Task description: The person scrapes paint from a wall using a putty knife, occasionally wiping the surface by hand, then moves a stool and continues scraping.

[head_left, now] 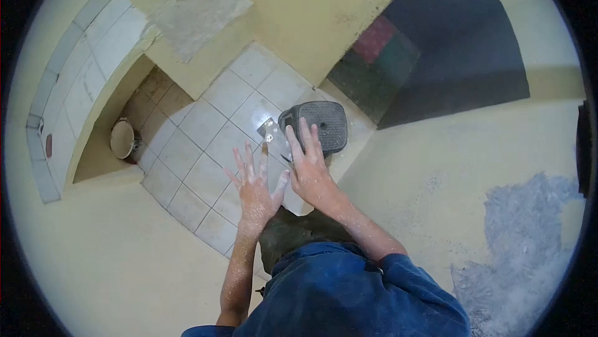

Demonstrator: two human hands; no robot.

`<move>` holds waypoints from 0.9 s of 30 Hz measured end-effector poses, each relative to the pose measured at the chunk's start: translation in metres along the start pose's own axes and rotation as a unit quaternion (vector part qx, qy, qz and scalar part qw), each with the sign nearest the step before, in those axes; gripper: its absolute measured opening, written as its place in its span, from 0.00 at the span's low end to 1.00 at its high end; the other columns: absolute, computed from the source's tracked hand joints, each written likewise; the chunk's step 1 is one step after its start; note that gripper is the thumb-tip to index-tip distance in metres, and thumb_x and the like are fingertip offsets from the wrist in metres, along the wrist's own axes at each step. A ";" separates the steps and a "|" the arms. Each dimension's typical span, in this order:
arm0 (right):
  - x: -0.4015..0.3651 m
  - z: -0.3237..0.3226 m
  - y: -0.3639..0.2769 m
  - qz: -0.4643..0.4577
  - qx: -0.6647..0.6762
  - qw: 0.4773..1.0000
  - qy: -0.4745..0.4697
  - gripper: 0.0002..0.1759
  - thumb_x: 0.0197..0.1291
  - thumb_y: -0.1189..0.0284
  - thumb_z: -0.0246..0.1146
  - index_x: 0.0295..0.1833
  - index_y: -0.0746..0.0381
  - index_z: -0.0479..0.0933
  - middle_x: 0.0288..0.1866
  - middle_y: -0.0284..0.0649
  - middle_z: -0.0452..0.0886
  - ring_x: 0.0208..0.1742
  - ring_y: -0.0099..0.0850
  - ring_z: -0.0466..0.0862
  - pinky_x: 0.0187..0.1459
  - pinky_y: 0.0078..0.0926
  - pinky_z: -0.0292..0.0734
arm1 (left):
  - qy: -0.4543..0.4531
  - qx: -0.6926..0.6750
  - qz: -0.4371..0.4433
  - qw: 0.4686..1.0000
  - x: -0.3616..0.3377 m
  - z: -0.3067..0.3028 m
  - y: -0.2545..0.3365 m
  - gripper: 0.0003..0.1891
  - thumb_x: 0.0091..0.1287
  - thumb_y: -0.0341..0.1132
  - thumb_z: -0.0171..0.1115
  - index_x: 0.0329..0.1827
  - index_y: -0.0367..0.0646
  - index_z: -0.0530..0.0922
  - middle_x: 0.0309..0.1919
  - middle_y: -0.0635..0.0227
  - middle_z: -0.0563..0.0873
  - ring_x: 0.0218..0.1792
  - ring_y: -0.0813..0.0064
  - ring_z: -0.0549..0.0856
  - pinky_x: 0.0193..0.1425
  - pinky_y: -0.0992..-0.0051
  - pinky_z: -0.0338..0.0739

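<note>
My left hand (255, 190) is spread out in front of me, palm down, dusted with white powder, and holds nothing. Beside it on the right, my right hand (309, 172) is stretched out too, fingers apart and whitened, with nothing in it. Its fingertips overlap the view of a dark grey stool (330, 126) with a small hole in its top. Left of the stool, a flat scraper-like piece (268, 130) with white spots is seen just beyond my left fingertips; whether it lies on the floor or the stool's edge I cannot tell.
White floor tiles (205, 144) spread below. A round bucket (123, 139) stands in the nook under a tiled counter (93, 50) at left. Yellowish walls surround the space; the right one has a grey-white plaster patch (529, 237). A dark panel or opening (461, 44) is at upper right.
</note>
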State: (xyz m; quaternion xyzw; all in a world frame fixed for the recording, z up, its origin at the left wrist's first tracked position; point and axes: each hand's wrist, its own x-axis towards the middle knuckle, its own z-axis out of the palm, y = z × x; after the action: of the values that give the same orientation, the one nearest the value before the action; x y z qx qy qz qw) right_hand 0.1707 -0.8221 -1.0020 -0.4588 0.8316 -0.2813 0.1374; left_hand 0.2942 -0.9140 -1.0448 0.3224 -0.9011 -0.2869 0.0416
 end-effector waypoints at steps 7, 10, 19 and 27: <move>0.008 -0.016 0.117 0.111 0.026 0.993 0.039 0.44 0.53 0.86 0.54 0.80 0.67 0.53 0.81 0.67 0.46 0.80 0.69 0.50 0.78 0.53 0.54 | -0.034 0.043 0.032 0.998 0.074 0.056 0.015 0.41 0.69 0.58 0.61 0.80 0.46 0.62 0.82 0.47 0.53 0.83 0.43 0.41 0.75 0.26 0.33; 0.033 0.002 0.229 0.172 0.096 0.979 0.052 0.42 0.53 0.83 0.54 0.78 0.68 0.56 0.78 0.67 0.53 0.79 0.66 0.56 0.77 0.51 0.57 | -0.068 0.030 0.002 0.997 0.116 0.110 0.019 0.41 0.69 0.59 0.60 0.80 0.44 0.62 0.80 0.45 0.56 0.82 0.42 0.46 0.77 0.30 0.36; 0.016 0.197 0.665 0.492 0.141 0.858 -0.047 0.34 0.53 0.76 0.58 0.69 0.71 0.69 0.54 0.52 0.82 0.55 0.46 0.82 0.58 0.39 0.78 | -0.130 -0.179 -0.251 0.942 0.224 0.477 -0.086 0.51 0.64 0.61 0.67 0.81 0.39 0.55 0.76 0.33 0.59 0.76 0.41 0.63 0.79 0.52 0.59; 0.048 0.232 0.643 0.535 0.360 0.761 -0.069 0.25 0.56 0.78 0.54 0.62 0.68 0.73 0.43 0.40 0.81 0.37 0.32 0.81 0.36 0.31 0.79 | -0.051 -0.545 -0.391 0.740 0.262 0.571 -0.163 0.51 0.59 0.52 0.75 0.81 0.44 0.56 0.71 0.53 0.71 0.69 0.57 0.73 0.72 0.59 0.69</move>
State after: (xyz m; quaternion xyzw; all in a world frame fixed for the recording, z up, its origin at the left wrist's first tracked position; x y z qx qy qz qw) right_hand -0.1831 -0.6717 -1.5692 0.1254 0.7678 -0.4086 0.4772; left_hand 0.0304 -0.8950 -1.6375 0.5539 -0.3866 -0.7358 0.0477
